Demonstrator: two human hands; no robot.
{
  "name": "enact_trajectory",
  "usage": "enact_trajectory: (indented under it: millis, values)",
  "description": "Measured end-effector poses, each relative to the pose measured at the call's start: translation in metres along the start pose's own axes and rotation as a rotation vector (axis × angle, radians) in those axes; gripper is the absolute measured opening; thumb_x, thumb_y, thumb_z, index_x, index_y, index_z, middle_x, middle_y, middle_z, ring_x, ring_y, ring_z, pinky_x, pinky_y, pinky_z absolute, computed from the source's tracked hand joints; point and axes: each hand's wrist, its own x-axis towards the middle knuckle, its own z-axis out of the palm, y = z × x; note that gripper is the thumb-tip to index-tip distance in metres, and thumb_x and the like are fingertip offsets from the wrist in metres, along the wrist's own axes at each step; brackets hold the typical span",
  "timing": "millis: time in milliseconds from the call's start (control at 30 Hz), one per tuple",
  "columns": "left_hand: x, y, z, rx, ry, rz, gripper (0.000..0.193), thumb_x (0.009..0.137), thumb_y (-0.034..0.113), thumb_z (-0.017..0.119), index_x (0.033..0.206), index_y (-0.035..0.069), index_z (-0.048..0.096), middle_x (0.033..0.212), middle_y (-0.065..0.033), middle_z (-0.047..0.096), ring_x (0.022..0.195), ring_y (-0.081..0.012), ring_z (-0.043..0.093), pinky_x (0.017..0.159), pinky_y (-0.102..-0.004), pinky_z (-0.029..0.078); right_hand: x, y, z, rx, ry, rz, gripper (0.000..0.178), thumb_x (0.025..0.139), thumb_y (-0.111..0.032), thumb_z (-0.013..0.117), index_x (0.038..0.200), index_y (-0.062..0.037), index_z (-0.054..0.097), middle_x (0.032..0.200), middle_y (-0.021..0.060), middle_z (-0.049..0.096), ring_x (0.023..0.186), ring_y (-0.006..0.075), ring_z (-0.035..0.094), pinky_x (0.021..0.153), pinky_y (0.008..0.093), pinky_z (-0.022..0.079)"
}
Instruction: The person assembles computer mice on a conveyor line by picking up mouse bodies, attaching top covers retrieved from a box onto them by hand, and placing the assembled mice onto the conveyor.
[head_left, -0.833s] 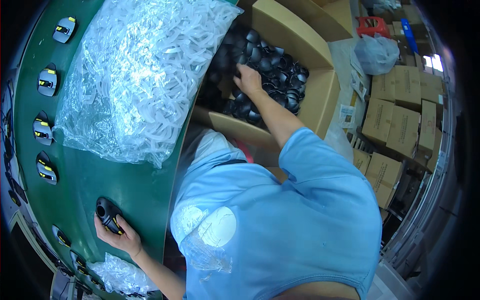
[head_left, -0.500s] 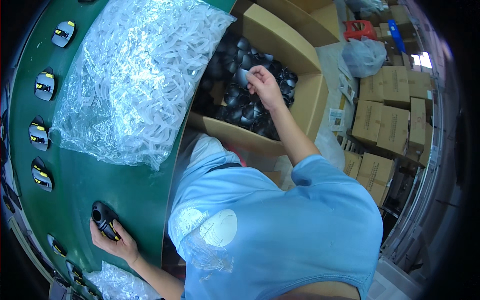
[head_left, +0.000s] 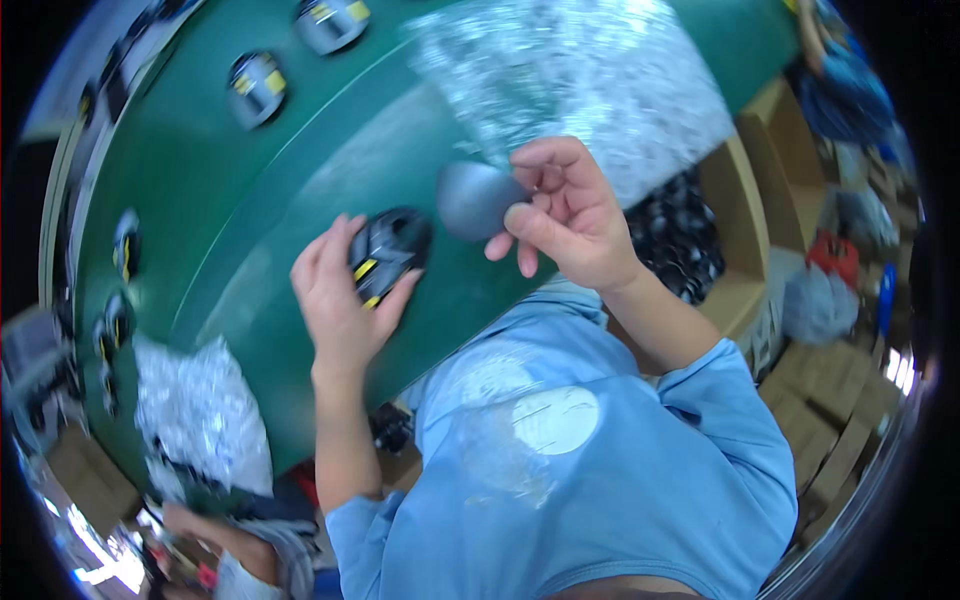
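Note:
My left hand grips a black mouse-shaped device with yellow parts along its side, above the green table. Between the thumb and fingers of my right hand is a curved, smooth dark grey shell. The shell is close to the device on its right, with a small gap between them. Both hands are slightly blurred by motion.
Several grey-and-yellow devices sit on the table's far side and left. A large clear bag lies at the back, a smaller one at left. Dark shells fill a carton at right. Another person's arm shows at lower left.
My right hand has come out of the carton and over the table, carrying the shell to the device. My left hand has raised the device. The view has turned toward the table.

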Motion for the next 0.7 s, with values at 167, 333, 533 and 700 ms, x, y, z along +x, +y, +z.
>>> enact_trajectory:
  millis: [167,333,533,700]
  values:
    - [-0.003,-0.006,0.0,-0.011,0.056,0.013,0.097,0.073,0.026,0.099,0.154,-0.003,0.053,0.135,-0.0143,0.073,0.125,-0.0358,0.061,0.111,-0.0489,0.047,0.034,0.051,0.033,-0.145,-0.122,0.152,0.036,0.104,-0.004,0.072,0.139,-0.0017,0.063,0.107,0.0035,0.065,0.08,0.0066,0.068,0.064,0.0226,0.054]
    - [-0.001,-0.006,-0.004,-0.005,0.03,0.014,0.098,0.073,0.029,0.099,0.154,0.0,0.054,0.134,-0.0111,0.074,0.123,-0.0329,0.063,0.111,-0.0468,0.045,0.04,0.03,0.017,-0.903,-0.248,-0.164,0.016,0.097,-0.012,0.081,0.111,-0.0052,0.081,0.109,0.0079,0.072,0.087,0.0151,0.072,0.072,0.0295,0.056]
    - [0.0,-0.008,-0.003,-0.008,0.02,-0.001,0.097,0.073,0.028,0.098,0.154,0.001,0.054,0.135,-0.0103,0.074,0.123,-0.0328,0.063,0.11,-0.0467,0.044,0.062,0.024,0.016,-1.04,-0.475,-0.319,0.038,0.089,-0.021,0.086,0.124,-0.0095,0.077,0.134,0.0119,0.071,0.1,0.0294,0.071,0.086,0.0403,0.06]
    - [-0.001,-0.008,-0.001,-0.023,0.027,-0.006,0.097,0.073,0.028,0.098,0.155,0.001,0.054,0.134,-0.0102,0.075,0.122,-0.0331,0.063,0.111,-0.0471,0.044,0.084,0.023,0.011,-1.145,-0.747,-0.199,0.06,0.089,-0.029,0.086,0.144,-0.0129,0.068,0.136,0.0076,0.073,0.113,0.0328,0.068,0.1,0.0445,0.057]
